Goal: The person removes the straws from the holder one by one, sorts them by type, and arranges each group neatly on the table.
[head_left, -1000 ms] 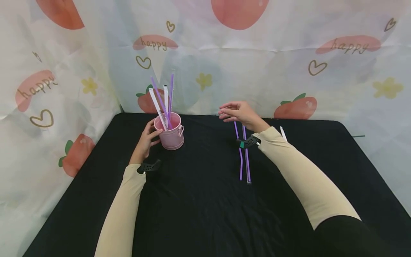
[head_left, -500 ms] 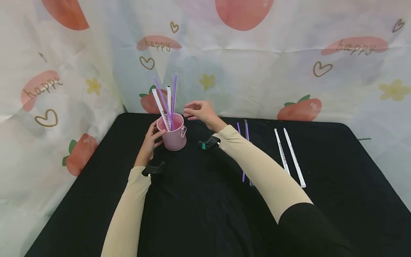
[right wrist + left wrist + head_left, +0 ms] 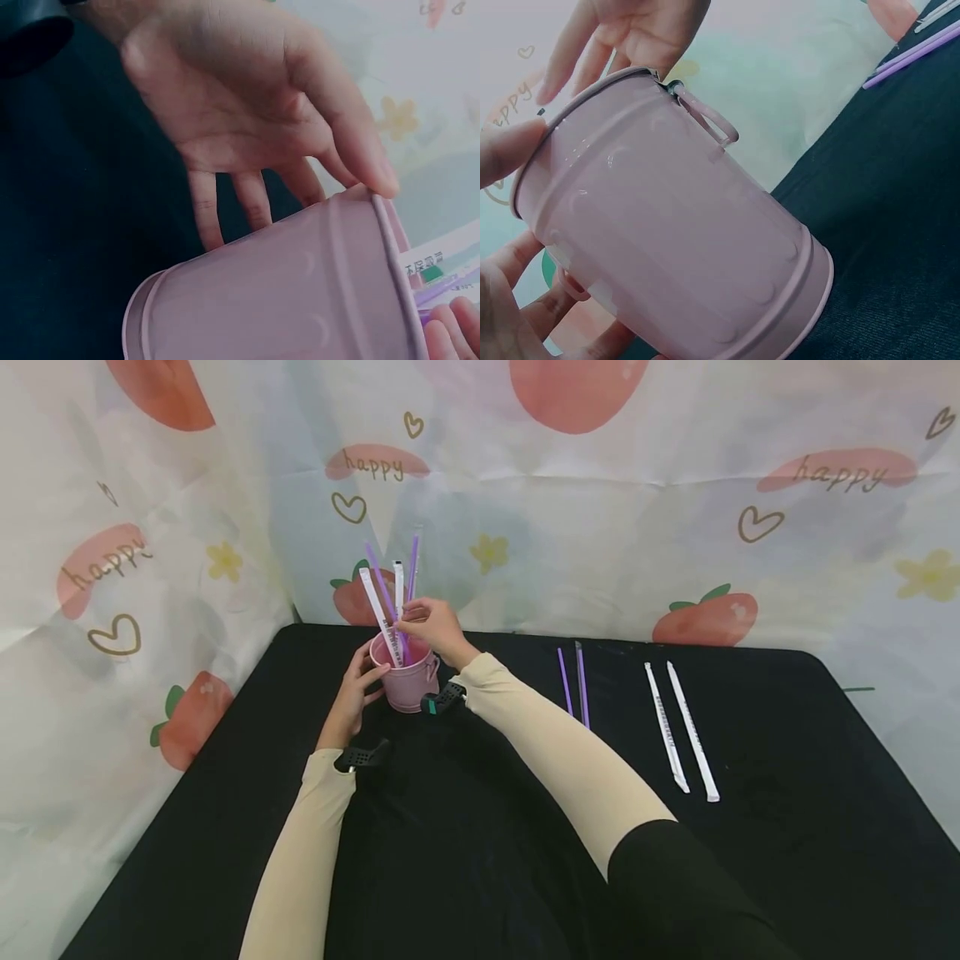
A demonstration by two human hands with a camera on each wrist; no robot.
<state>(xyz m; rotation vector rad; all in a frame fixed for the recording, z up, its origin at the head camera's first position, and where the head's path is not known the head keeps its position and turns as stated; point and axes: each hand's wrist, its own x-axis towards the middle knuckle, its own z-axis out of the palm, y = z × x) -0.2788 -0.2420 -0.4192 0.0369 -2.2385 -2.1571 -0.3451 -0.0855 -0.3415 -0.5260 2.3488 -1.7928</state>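
My left hand (image 3: 351, 697) holds a small pink metal bucket (image 3: 408, 689) on the black tablecloth. Its thumb (image 3: 367, 154) lies at the rim and the fingers spread along the side. In the bucket lean white paper-wrapped straws (image 3: 372, 597) and purple straws (image 3: 380, 578) in clear wrap. My right hand (image 3: 438, 628) is above the opening, thumb and fingertips among the straws. Whether they pinch one cannot be made out. In the right wrist view, right fingertips (image 3: 454, 330) come close to a purple straw (image 3: 457, 285). The left wrist view shows the bucket (image 3: 675, 217) tilted by the camera angle.
Two purple straws (image 3: 582, 685) lie on the black cloth right of the bucket, partly behind my right sleeve. Farther right lie two white wrapped straws (image 3: 690, 727), side by side. A printed curtain (image 3: 570, 543) stands along the back and left edges of the table.
My right hand has moved left from above the purple straws on the table to the straws in the bucket. The left hand keeps its hold on the bucket.
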